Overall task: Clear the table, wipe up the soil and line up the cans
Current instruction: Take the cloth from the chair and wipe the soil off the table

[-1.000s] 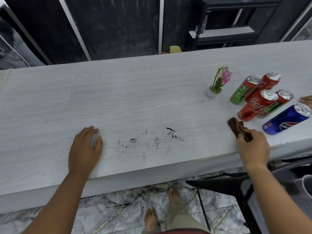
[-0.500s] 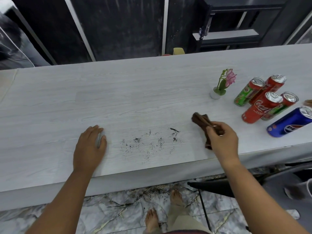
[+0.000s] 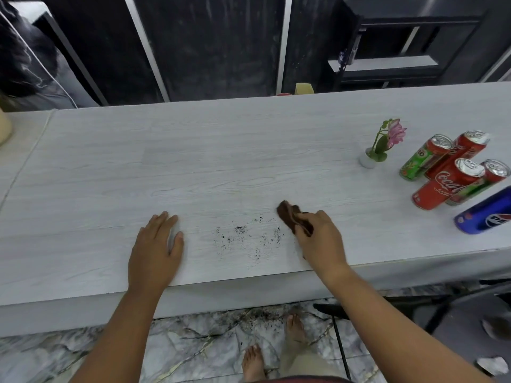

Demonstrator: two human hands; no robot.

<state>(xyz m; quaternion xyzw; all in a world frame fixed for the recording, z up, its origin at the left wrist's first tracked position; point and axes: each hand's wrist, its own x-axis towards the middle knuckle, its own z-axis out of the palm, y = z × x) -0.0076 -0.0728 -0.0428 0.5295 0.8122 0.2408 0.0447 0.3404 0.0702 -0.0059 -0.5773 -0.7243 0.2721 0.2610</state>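
Note:
Scattered dark soil [image 3: 246, 237] lies on the white wood-grain table [image 3: 221, 161] near its front edge. My right hand [image 3: 318, 239] grips a brown cloth [image 3: 290, 217], pressed on the table at the right edge of the soil. To the left of the soil, my left hand [image 3: 156, 250] rests flat with fingers apart. Several cans stand in a cluster at the far right: a green one [image 3: 423, 158], a red one [image 3: 467, 146], a Coca-Cola can [image 3: 445, 187], another green-red can [image 3: 486, 181] and a blue Pepsi can [image 3: 489, 214].
A small white pot with a pink flower [image 3: 378, 146] stands left of the cans. Soil is also scattered on the marble floor [image 3: 257, 316] below the table edge by my bare feet. A dark chair [image 3: 414, 305] is under the table at right.
My right hand carried the brown cloth leftward from beside the cans to the right edge of the soil patch. My left hand stayed flat on the table.

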